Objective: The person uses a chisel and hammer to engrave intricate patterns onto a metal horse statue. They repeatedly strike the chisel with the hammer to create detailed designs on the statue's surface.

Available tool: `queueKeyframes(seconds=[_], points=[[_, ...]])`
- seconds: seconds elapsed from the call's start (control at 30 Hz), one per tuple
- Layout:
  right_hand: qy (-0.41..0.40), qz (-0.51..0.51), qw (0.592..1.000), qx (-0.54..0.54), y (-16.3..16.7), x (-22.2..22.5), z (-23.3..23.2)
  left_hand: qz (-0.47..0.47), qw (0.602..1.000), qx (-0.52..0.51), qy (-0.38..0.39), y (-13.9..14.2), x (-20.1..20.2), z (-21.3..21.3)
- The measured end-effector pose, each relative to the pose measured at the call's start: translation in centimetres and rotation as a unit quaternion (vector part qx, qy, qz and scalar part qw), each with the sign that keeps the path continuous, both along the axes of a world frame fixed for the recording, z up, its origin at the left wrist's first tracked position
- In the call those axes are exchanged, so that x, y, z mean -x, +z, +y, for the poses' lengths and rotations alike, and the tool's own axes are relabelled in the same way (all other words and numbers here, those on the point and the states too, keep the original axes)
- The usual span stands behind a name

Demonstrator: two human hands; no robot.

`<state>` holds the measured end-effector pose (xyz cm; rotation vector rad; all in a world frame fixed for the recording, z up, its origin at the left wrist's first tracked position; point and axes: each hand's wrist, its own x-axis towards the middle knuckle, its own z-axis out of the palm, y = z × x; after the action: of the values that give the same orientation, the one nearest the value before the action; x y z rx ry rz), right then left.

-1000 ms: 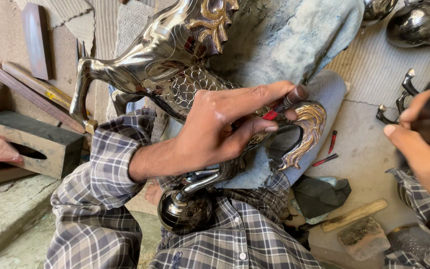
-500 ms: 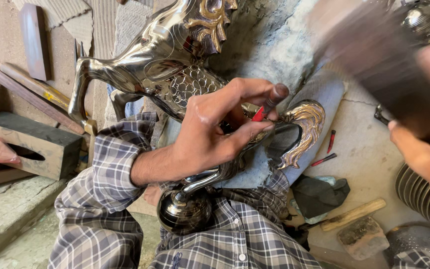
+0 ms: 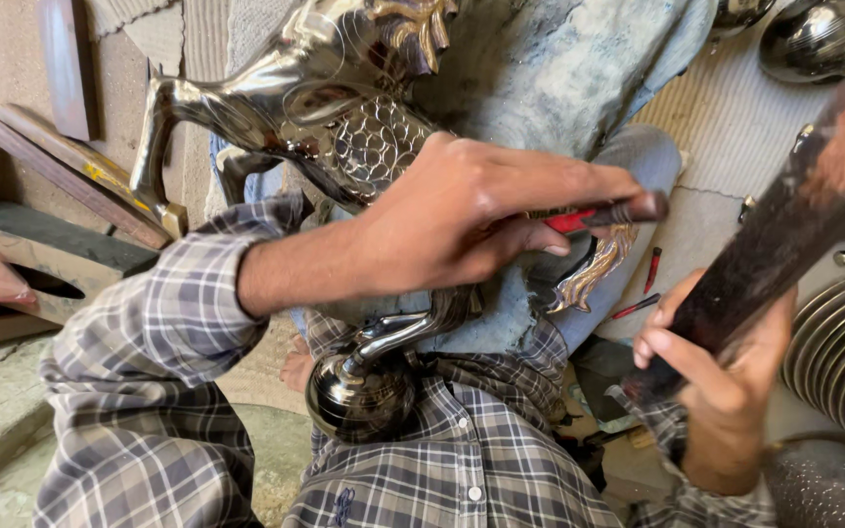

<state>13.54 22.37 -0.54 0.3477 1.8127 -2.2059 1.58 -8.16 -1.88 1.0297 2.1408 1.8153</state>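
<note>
The left hand (image 3: 452, 230) reached across the lap, fingers pinched around a slim red-handled tool (image 3: 603, 213), its dark tip pointing right above the metal horse figure (image 3: 344, 147). That polished horse lay tilted over the person's knees, its round ball base (image 3: 359, 396) resting against the plaid shirt (image 3: 149, 391). The right hand (image 3: 721, 381) was wrapped tight around a dark, blurred hammer handle (image 3: 784, 244), raised at the right. Shiny metal bowls (image 3: 814, 34) sat at the top right; what they held couldn't be seen.

Left hand (image 3: 462, 230) pinches closed; right hand (image 3: 726, 376) grips, raised.
</note>
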Motion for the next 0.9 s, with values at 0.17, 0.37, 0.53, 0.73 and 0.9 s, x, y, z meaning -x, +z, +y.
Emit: queueKeyframes(seconds=[0.17, 0.37, 0.53, 0.73, 0.9], points=[[-0.047, 0.175, 0.969, -0.169, -1.6, -4.5, 1.8, 0.037, 0.998, 0.028, -0.034, 0.3, 0.8, -0.4], [-0.099, 0.202, 0.929, -0.293, 0.6, -4.1, 1.1, 0.062, 0.995, 0.032, -0.077, 0.3, 1.3, -0.2], [0.065, 0.255, 0.849, -0.457, 1.0, -2.3, 0.2, 0.116, 0.984, 0.061, -0.117, -0.3, 2.2, 1.0], [-0.005, 0.290, 0.803, -0.521, -1.6, -4.9, -0.8, 0.116, 0.972, 0.060, -0.193, 0.5, 2.7, 1.1], [0.001, 0.361, 0.681, -0.637, -4.5, -6.7, -0.7, 0.115, 0.953, 0.043, -0.277, 1.6, 3.8, 1.5]])
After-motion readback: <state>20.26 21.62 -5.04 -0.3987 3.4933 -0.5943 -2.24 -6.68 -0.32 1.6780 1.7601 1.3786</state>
